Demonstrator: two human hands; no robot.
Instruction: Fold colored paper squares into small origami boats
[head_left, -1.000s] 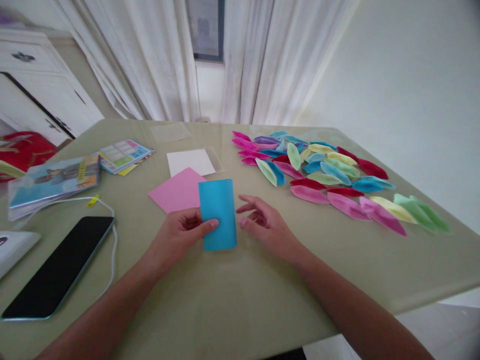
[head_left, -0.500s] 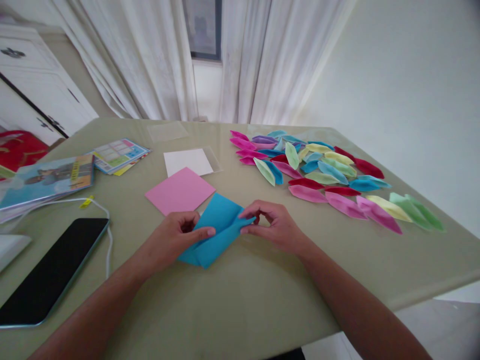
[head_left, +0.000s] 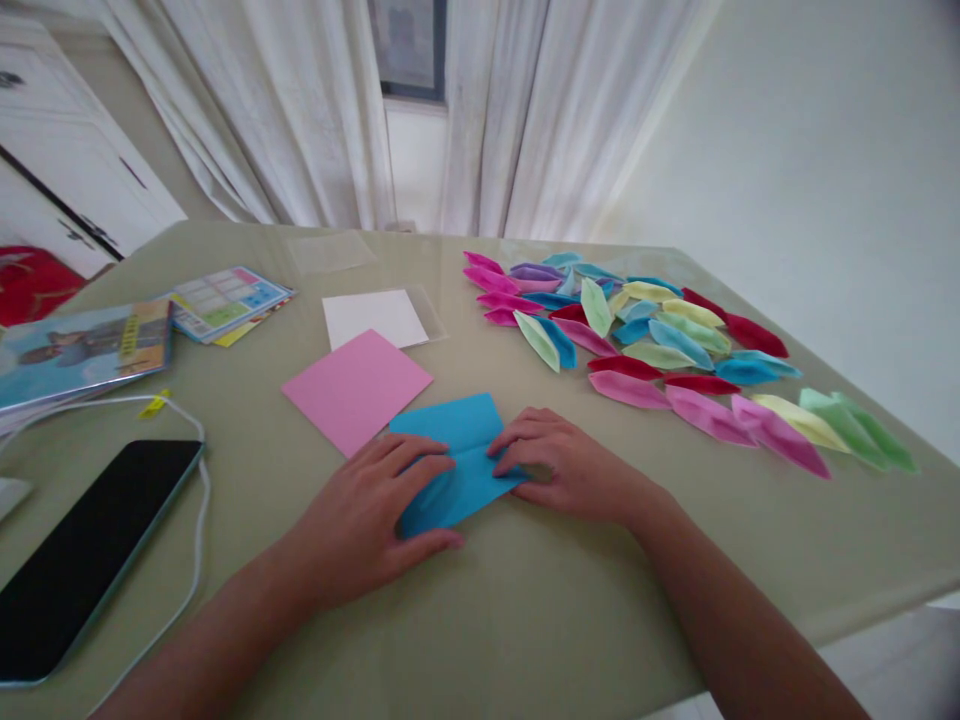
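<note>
A creased sheet of blue origami paper [head_left: 469, 470] lies on the table between my hands, with a fold line running across its middle. My left hand [head_left: 386, 495] rests on its left part, fingers spread and thumb stretched along the near edge. At the right corner, my right hand [head_left: 559, 460] has its fingertips on top and its thumb low at the edge, pinching the paper. Just beyond, a flat pink paper square [head_left: 356, 385] overlaps a white paper square [head_left: 375, 320]. Some of the blue sheet is covered by my left fingers.
Several folded paper pieces [head_left: 630, 390] in many colours spread over the table's right side. To the left are a phone [head_left: 97, 550], a white cable [head_left: 201, 500], a picture booklet [head_left: 90, 350] and printed cards [head_left: 229, 300]. Curtains [head_left: 285, 110] hang behind the table [head_left: 585, 620].
The blue paper has gone from being held up and tilted to lying flatter on the table. My left hand has let go its pinch and spread over it; my right hand stays at the right corner.
</note>
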